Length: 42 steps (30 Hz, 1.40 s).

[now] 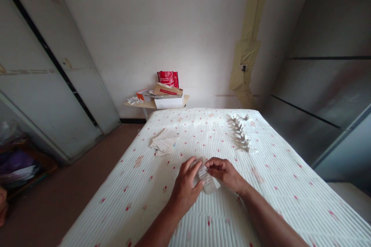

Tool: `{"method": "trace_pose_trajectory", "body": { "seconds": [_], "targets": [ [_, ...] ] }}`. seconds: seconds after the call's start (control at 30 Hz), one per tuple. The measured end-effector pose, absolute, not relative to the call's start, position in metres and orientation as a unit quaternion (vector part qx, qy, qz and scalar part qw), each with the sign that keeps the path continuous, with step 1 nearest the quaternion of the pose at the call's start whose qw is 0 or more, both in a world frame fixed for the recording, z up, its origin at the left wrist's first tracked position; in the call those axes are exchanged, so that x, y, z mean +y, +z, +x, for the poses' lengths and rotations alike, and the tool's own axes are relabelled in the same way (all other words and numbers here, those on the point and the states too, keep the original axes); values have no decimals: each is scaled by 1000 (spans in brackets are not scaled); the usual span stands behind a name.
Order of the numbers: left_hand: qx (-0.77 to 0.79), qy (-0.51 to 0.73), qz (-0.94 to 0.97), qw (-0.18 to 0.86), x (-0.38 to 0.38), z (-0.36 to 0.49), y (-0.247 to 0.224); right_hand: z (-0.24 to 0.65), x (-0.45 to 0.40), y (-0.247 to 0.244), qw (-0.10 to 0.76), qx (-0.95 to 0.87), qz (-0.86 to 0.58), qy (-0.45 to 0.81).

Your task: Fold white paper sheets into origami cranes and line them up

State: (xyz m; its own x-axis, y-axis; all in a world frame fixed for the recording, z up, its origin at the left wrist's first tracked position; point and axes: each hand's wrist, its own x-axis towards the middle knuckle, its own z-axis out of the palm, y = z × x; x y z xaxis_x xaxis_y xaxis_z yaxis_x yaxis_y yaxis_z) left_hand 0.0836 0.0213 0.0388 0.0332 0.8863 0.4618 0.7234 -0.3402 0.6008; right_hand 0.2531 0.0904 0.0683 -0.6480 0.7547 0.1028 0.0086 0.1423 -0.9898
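Note:
A small folded piece of printed paper point(208, 181) lies on the white spotted bed cover point(179, 216), between my two hands. My left hand point(188, 181) rests at its left side with the fingers apart, the thumb and fingertips touching its edges. With thumb and fingers pinched together, my right hand point(223, 171) grips the paper's upper right part. The fingers hide some of the folds. Farther off to the left is a loose stack of printed paper sheets point(165, 141). Several folded paper cranes point(240, 133) stand in a row at the right.
Against the wall, a small table point(149, 104) bears a white box point(169, 102), a cardboard piece point(168, 89), a red bag point(168, 78) and a pile of white folded pieces point(135, 100). Cabinets point(43, 54) stand at left, a grey wardrobe point(321, 81) at right.

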Motion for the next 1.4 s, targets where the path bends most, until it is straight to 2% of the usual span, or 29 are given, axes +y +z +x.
{"method": "trace_pose_trajectory", "body": {
  "seconds": [0.17,0.57,0.87,1.07,1.4],
  "targets": [
    [565,438,689,119,23,79,28,250,90,64,323,-655,-257,633],
    [512,507,656,226,25,80,22,244,86,65,359,-630,-285,627],
    [460,560,572,383,22,87,31,240,84,66,395,-610,-290,623],
    [464,569,559,384,20,93,35,231,81,52,424,-619,-321,578],
    [487,578,548,359,17,87,48,226,73,58,456,-663,-266,531]
  ]
}}
